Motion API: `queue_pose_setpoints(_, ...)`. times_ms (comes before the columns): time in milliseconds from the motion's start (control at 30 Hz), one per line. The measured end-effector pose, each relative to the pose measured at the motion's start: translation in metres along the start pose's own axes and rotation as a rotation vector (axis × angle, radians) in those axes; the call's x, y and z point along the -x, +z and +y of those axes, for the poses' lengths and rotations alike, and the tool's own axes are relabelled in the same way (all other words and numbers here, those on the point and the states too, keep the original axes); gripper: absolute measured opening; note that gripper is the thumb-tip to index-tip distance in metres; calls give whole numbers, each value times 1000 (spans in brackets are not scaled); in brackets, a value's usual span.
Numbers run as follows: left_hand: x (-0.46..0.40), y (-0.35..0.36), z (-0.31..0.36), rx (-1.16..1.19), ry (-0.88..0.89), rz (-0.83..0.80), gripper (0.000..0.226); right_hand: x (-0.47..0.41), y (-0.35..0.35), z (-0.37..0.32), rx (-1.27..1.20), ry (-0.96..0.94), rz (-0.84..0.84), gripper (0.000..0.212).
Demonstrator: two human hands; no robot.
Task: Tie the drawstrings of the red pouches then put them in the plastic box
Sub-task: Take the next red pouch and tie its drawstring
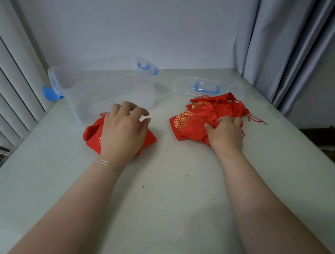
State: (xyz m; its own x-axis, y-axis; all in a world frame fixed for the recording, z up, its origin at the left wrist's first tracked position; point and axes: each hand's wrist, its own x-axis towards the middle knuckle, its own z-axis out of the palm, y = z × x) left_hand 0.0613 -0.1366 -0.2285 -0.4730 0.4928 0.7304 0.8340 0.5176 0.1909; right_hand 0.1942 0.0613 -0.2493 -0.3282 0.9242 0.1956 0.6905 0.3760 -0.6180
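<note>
On the table one clear plastic box stands open at back left, its single lid lying flat to the right. A pile of red pouches, perhaps four or five though overlap hides the count, sits before the lid; the right hand bunches cloth there. The left hand lies spread, fingers relaxed, on one separate pouch just before the box. The fabric looks light, limp and slippery; it is best pinched at the gathered neck by the drawstrings.

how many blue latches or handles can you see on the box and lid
3: one clip on the plastic box's far end, one clip on its near-left end, one handle on the lid. Others may be hidden.
</note>
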Motion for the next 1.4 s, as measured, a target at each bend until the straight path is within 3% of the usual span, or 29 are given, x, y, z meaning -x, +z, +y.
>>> queue_pose_setpoints(233, 5, -3, 14, 214, -7, -112, 8, 2, -4, -2, -1, -80, 36, 18)
queue_pose_setpoints(400, 8, -2, 20, 359, -76, -202, 7, 17, -15, -22, -258, -371, 132, 9)
queue_pose_setpoints(533, 8, -3, 24, 486, -157, -226, 10, 38, -22, -36, -579, -485, -71, 7)
queue_pose_setpoints(633, 7, -6, 29, 568, -241, -273, 16, 49, -22, -42, -666, -560, -204, 8)
queue_pose_setpoints(767, 3, -7, 28, 614, -364, -376, 58, 59, -23, -47, -712, -684, -362, 12)
queue_pose_setpoints(833, 2, -8, 25, 683, -459, -456, 68, 60, -23, -48, -736, -718, -386, 14)
queue_pose_setpoints(1000, -3, -13, 25, 795, -627, -645, 70, 60, -23, -49, -836, -716, -439, 16)
queue_pose_setpoints(1133, -2, -17, 27, 1236, -798, -885, 58, 57, -21, -49, -943, -658, -476, 15)
queue_pose_setpoints(1300, -2, -17, 30, 1505, -797, -882, 52, 52, -21, -45, -887, -632, -494, 7)
queue_pose_setpoints(1400, -2, -14, 33, 1563, -858, -721, 41, 52, -18, -44, -826, -634, -555, 10)
